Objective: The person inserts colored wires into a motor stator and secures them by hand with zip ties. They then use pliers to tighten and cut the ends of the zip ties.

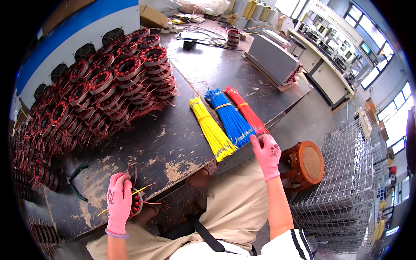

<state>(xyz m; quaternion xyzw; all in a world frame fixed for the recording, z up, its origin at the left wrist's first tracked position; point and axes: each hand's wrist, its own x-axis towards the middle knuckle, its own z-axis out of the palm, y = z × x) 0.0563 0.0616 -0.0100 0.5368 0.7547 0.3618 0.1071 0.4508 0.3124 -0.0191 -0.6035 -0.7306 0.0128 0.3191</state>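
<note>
Pink work gloves cover both hands. At the table's near edge, my left hand is closed on a motor stator, a ring with dark red windings, partly hidden behind the fingers. A yellow wire and thin red leads stick out around that hand. Farther right, my right hand pinches at the near end of a bundle of blue wires; how many wires are in the pinch is hidden. Beside the blue bundle lie a yellow wire bundle on its left and a red wire bundle on its right, all banded.
Stacked stators fill the table's left side. Green-handled pliers lie near them. A grey box-shaped block stands at the far right of the worn dark table. A wooden stool and wire mesh cages stand to the right.
</note>
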